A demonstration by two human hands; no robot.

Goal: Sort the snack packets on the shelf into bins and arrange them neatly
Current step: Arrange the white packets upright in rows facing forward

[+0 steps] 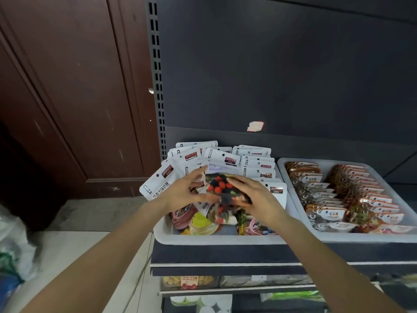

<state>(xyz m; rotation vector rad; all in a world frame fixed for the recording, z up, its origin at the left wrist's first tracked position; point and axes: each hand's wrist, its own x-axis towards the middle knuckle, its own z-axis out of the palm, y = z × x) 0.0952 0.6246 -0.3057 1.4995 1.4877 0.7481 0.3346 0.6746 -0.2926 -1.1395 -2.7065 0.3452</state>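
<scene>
A white bin (216, 238) on the shelf holds several white snack packets (255, 164) standing in rows at its back and colourful packets lying loose at its front. Over the bin's middle both my hands hold a small stack of packets printed with red and dark berries (220, 188). My left hand (182, 192) grips the stack's left edge, with more white packets (158, 184) fanned out over the bin's left rim behind it. On the stack's right side my right hand (252, 196) curls its fingers over the top.
A second white bin (352, 238) to the right is filled with neat rows of orange and brown packets (352, 195). Lower shelves (225, 281) with more goods lie below. A dark wooden door (67, 98) stands at the left, and a plastic bag (13, 240) lies on the floor.
</scene>
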